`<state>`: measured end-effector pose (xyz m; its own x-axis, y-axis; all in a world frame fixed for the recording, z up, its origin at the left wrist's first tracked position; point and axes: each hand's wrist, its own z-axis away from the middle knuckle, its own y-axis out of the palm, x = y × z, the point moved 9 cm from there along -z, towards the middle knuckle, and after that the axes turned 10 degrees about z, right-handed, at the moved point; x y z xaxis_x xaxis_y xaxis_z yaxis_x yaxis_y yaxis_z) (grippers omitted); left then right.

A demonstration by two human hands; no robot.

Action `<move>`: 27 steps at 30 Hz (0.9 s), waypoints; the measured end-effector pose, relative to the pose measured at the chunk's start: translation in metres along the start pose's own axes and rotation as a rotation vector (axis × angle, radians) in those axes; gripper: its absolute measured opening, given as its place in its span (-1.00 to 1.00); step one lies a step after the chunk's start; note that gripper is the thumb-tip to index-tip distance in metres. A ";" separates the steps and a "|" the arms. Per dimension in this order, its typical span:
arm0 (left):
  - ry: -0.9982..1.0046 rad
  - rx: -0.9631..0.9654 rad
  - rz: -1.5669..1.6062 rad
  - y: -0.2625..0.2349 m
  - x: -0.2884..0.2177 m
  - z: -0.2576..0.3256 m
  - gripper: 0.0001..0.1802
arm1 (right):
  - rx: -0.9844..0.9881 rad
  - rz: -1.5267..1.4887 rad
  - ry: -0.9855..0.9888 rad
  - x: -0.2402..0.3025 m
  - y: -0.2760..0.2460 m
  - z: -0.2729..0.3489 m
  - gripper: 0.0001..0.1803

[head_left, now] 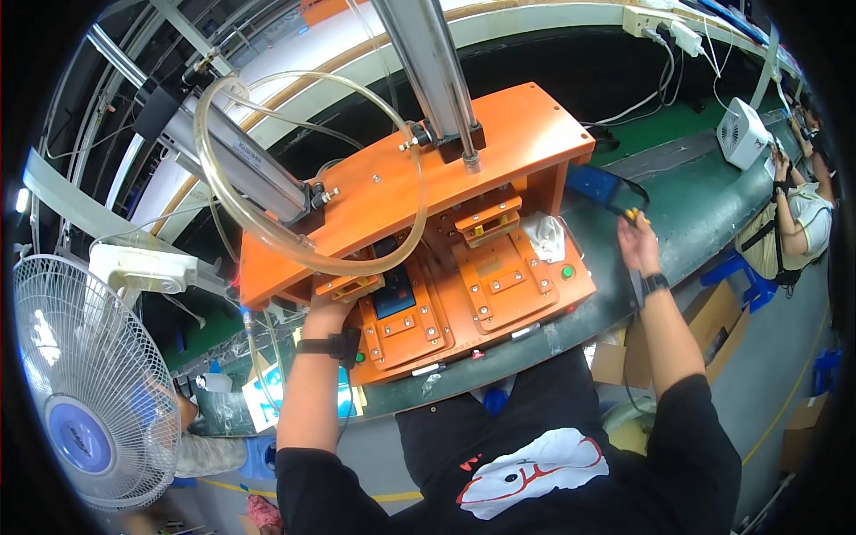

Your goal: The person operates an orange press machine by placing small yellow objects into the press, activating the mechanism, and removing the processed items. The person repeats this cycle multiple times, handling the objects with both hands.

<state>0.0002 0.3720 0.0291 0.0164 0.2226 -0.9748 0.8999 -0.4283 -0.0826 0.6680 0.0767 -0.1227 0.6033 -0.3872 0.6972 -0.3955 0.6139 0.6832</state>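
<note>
An orange two-station press (pixel 526 116) stands on the bench in front of me. My left hand (pixel 330 312) reaches into its left station; the fingers are hidden beneath the raised upper plate. Beside that hand, a dark flat panel (pixel 392 292) lies in the left orange fixture. My right hand (pixel 637 244) is off the press's right side, palm turned up. Its fingers close around a small yellow piece (pixel 634 215), whose kind I cannot make out. Just beyond lies a blue flat object (pixel 593 185) with a black edge.
Two metal cylinders (pixel 426 67) and a looped clear hose (pixel 203 152) rise above the press. A white cloth (pixel 544 237) and green button (pixel 567 272) are at its right. A large fan (pixel 98 383) stands left, a small white fan (pixel 743 134) far right. Another person (pixel 798 218) works at right.
</note>
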 end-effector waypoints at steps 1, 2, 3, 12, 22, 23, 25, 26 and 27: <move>-0.022 0.026 -0.003 0.016 -0.005 -0.009 -0.60 | 0.053 -0.011 0.007 -0.005 0.000 -0.030 -0.67; -0.048 0.046 -0.017 0.029 -0.010 -0.013 -0.59 | 0.029 0.017 0.050 -0.014 0.007 -0.055 -0.65; -0.068 0.055 -0.036 0.036 -0.013 -0.016 -0.59 | -0.007 0.040 0.052 -0.022 0.025 -0.071 -0.66; -0.189 0.153 -0.310 0.091 -0.057 -0.022 -0.54 | 0.335 1.148 0.130 -0.081 0.123 -0.166 -0.49; 0.034 0.153 -0.668 0.098 -0.141 0.043 -0.50 | 0.227 1.140 0.200 -0.018 0.101 0.002 -0.66; 0.117 0.125 -0.641 0.095 -0.146 0.051 -0.53 | 0.222 1.091 0.200 -0.014 0.088 0.016 -0.67; 0.203 0.103 -0.585 0.088 -0.159 0.083 -0.63 | 0.207 1.028 0.215 -0.008 0.072 0.055 -0.69; 0.248 0.089 -0.557 0.081 -0.165 0.104 -0.67 | 0.194 1.013 0.225 -0.006 0.065 0.075 -0.70; 0.199 0.073 -0.519 0.069 -0.164 0.126 -0.71 | 0.196 0.961 0.227 -0.007 0.060 0.092 -0.70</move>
<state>0.0049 0.1950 0.1571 -0.3327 0.5781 -0.7450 0.7794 -0.2762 -0.5624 0.5762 0.0529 -0.0668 0.0787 0.3657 0.9274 -0.8784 0.4653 -0.1089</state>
